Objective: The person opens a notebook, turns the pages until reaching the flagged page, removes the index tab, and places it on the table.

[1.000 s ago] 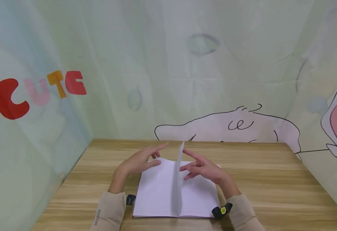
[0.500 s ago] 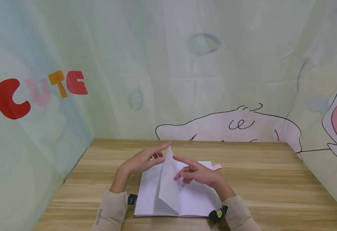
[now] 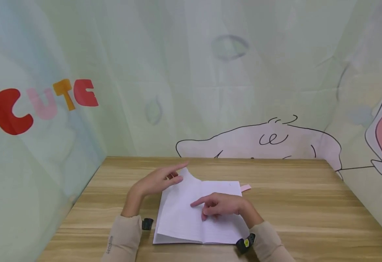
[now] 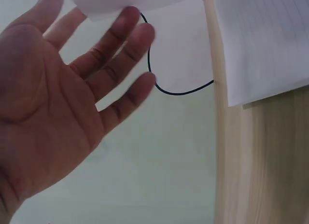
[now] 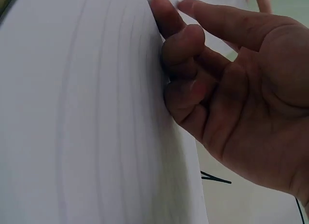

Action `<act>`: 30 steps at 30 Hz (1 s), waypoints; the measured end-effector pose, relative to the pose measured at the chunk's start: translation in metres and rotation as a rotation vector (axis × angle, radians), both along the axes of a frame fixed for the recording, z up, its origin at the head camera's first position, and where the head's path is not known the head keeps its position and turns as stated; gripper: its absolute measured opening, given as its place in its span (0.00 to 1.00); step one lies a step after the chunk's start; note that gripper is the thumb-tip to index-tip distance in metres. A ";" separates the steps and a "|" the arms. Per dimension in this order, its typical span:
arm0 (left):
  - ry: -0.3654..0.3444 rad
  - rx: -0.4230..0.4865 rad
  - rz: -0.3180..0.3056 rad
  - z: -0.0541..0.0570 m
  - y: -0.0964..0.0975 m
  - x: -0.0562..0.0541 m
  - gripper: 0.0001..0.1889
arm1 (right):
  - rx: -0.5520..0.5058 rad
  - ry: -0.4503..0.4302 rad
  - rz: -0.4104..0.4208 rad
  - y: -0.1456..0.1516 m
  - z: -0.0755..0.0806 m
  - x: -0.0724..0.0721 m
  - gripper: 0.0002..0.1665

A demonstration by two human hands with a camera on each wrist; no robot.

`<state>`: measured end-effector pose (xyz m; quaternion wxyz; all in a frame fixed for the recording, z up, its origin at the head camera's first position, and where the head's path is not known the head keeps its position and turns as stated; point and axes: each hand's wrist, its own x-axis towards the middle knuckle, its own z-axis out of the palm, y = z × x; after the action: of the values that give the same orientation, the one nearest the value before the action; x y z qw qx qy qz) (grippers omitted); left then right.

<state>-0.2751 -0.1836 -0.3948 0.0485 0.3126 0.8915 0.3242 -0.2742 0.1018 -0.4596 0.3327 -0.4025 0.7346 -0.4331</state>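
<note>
An open lined notebook (image 3: 226, 232) lies on the wooden table. One leaf (image 3: 177, 216) leans over its left half, with the top corner and the lower left edge raised. By that top corner is my left hand (image 3: 156, 181), index finger stretched along it. The left wrist view shows the palm with spread, slightly bent fingers (image 4: 137, 38) against the paper's edge. Over the middle of the notebook, my right hand (image 3: 225, 203) points left with its index finger on the leaf. Its other fingers (image 5: 186, 91) are loosely bent against the page in the right wrist view.
A pink tab (image 3: 245, 187) sticks out from the notebook's upper right edge. Behind the wooden table (image 3: 308, 211) hangs a pale green printed curtain (image 3: 191, 80). Dark straps with small devices (image 3: 245, 243) sit at the wrists.
The leaf has swung from upright at the middle over to the left half. My right hand has moved left and down with it, while my left hand stays near the top corner.
</note>
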 end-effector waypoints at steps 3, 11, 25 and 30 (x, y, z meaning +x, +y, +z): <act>-0.023 -0.052 -0.033 -0.004 -0.004 -0.003 0.28 | 0.041 0.002 0.054 0.001 0.001 0.000 0.21; -0.126 -0.208 -0.079 -0.020 -0.011 -0.008 0.27 | 0.100 0.109 0.100 0.012 0.005 -0.004 0.16; -0.254 -0.354 0.002 -0.021 -0.011 -0.002 0.29 | 0.236 0.186 -0.162 0.043 0.010 -0.009 0.17; -0.267 -0.396 0.081 -0.023 -0.009 -0.001 0.28 | 0.263 0.213 -0.233 0.054 0.013 -0.011 0.20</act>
<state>-0.2762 -0.1927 -0.4175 0.2132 0.2154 0.9352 0.1834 -0.2855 0.1554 -0.4467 0.2505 -0.3112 0.8575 -0.3243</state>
